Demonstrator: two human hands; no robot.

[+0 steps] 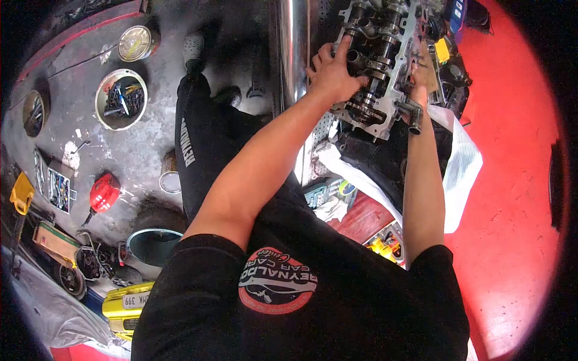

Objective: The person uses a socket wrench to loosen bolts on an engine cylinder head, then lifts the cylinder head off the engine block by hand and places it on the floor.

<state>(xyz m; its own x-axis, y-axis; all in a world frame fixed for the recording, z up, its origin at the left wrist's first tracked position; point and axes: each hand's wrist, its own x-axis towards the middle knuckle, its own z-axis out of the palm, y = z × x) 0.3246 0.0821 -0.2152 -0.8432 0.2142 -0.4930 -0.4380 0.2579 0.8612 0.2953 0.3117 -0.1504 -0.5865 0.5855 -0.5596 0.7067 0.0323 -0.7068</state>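
Note:
A metal cylinder head [391, 77] with exposed camshafts and a toothed sprocket [365, 112] is held at the top right, tilted. My left hand [335, 73] grips its left edge, thumb over the inner side and fingers along the rim. At the opposite side, my right hand [421, 71] clasps the head, its fingers partly hidden by the metal. A short pipe elbow [412, 114] sticks out near my right wrist. Below lies a dark engine part [379, 162] in shadow, with white cloth [463, 174] around it.
A shiny metal column [293, 54] stands left of the cylinder head. On the grey floor are a bucket of bolts [102, 99], a socket set [59, 191], a red rounded object [105, 192] and a teal-rimmed bucket [139, 249]. A red surface [506, 198] spans the right.

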